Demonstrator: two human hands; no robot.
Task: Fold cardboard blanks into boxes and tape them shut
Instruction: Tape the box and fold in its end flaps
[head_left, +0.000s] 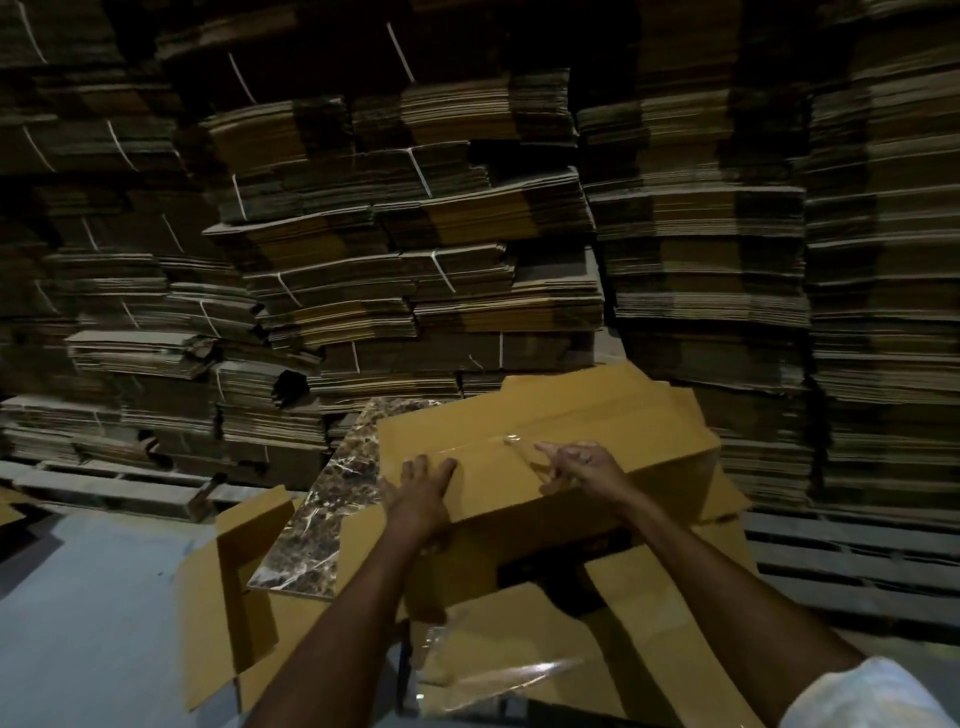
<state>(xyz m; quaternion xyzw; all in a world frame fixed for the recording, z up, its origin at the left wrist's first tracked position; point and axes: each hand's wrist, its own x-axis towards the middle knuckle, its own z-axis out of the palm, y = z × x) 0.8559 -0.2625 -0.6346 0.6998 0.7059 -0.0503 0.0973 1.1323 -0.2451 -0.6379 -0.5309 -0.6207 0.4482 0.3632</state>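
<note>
- Flat, with straight fingers, the left hand (423, 483) presses the top of the yellow-brown cardboard box (498, 512) near its left end.
- On the same top, the right hand (582, 465) stretches its index finger along the clear shiny tape strip (511, 440); I cannot tell if it pinches the tape.
- The box lies directly in front, partly over the brown marbled surface (332, 499).
- The taped seam runs left to right between both hands; the right hand is nearer to it, so I judge this hand should smooth it.
</note>
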